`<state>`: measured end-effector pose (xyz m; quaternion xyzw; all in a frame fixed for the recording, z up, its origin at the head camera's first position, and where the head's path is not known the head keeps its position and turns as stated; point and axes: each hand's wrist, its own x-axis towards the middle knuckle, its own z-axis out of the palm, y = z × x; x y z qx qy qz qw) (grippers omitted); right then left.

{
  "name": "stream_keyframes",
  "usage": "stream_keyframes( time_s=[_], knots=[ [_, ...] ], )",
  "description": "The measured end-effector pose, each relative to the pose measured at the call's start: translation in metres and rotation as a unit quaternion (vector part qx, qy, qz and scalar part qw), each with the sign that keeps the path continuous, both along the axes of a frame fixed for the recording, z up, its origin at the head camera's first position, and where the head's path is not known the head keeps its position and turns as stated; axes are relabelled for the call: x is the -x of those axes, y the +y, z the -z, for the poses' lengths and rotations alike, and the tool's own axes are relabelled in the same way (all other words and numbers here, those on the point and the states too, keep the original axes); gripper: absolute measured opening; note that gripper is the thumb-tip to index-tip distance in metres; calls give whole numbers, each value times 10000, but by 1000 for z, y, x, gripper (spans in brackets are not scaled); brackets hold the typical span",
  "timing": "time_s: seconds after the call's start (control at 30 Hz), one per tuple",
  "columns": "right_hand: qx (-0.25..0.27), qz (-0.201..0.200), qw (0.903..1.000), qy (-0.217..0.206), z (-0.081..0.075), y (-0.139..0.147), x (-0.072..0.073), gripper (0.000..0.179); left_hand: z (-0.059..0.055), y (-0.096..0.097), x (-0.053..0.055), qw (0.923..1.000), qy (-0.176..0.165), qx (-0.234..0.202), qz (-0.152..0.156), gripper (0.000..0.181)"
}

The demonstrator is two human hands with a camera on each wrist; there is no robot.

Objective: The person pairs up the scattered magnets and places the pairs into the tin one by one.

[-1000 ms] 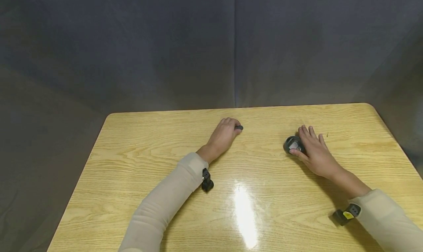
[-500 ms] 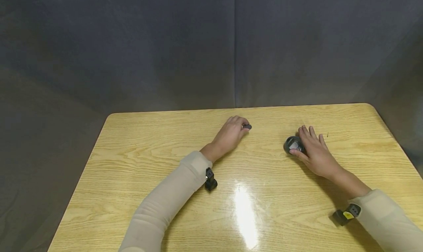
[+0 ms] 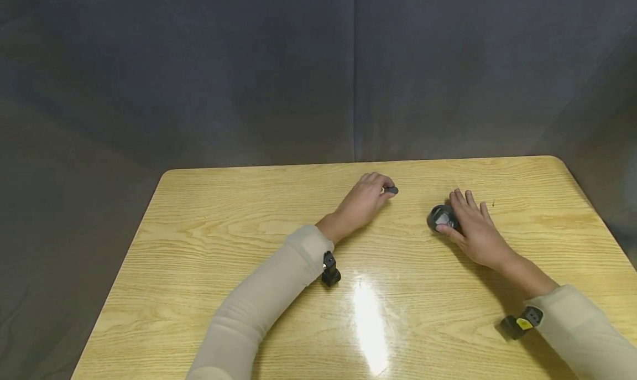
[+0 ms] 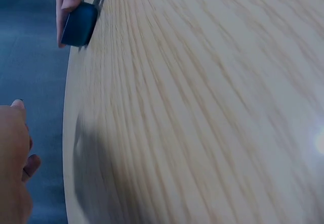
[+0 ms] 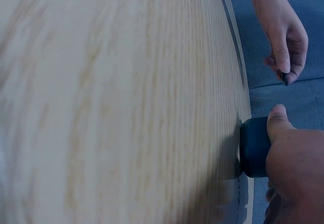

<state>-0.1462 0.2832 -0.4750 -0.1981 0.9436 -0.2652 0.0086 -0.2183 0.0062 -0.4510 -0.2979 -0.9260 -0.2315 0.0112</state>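
My left hand is above the far middle of the table, pinching a small dark piece with a rounded end between thumb and fingers. Its exact kind cannot be made out. To the right, my right hand holds a squat round black thing with a pale grey patch on top. The thumb lies on the near side and the straighter fingers spread beyond it; the palm hides part of it. In the right wrist view this black thing stands on the table, and my left hand is apart from it.
A wood-grain table with rounded far corners lies under both hands. Dark grey cloth hangs behind it and at its sides. A bright light reflection shows near the middle front. Small black cameras are strapped to the wrists.
My left hand has moved steadily right with the small dark piece, closer to the round black thing. My right hand and the black thing have stayed in place.
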Motion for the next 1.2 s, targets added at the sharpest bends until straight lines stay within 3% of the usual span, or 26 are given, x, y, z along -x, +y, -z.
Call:
stream_keyframes(
  time_s=[0.4, 0.83, 1.2],
  knots=[
    [-42, 11, 10000, 1, 1, 0, 3, 82, -6, 29, -5, 9997, 148, 0, 197, 30],
    [-18, 11, 10000, 12, 0, 1, 1, 82, -2, 63, -13, 9978, 259, 75, 610, 30],
    [-1, 13, 10000, -30, -1, 1, 0, 84, 3, 78, -16, 9963, 260, 310, 757, 33]
  ],
)
